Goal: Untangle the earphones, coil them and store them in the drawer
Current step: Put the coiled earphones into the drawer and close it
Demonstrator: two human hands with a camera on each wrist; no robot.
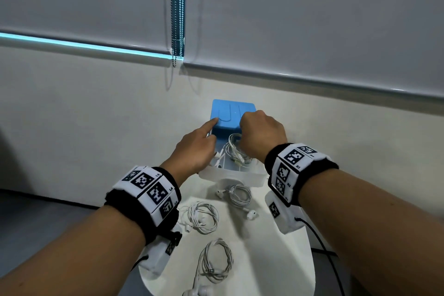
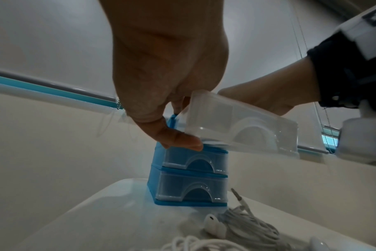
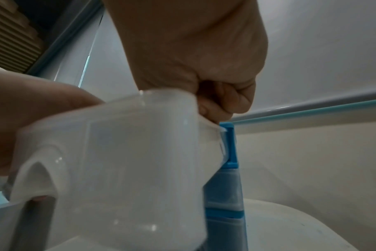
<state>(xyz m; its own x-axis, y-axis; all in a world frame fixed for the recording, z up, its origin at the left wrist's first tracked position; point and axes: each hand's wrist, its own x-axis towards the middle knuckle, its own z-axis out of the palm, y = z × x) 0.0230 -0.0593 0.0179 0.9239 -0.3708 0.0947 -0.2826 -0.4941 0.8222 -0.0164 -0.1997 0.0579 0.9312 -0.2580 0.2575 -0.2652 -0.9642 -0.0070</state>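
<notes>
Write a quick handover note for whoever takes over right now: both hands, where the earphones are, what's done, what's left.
Left hand: forefinger straight on top of the blue drawer unit, steadying it.
Right hand: fingers curled, pressing a coiled pair of earphones into the open top drawer.
Done: one pair is in the drawer.
Left: three pairs lie on the white table; coil, store, shut the drawer.

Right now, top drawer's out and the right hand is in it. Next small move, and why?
Probably let go of the coiled earphones and lift the right hand clear of the open top drawer. The coil already sits inside it, and the left hand steadies the blue drawer unit. Three more earphone sets wait on the table.
</notes>
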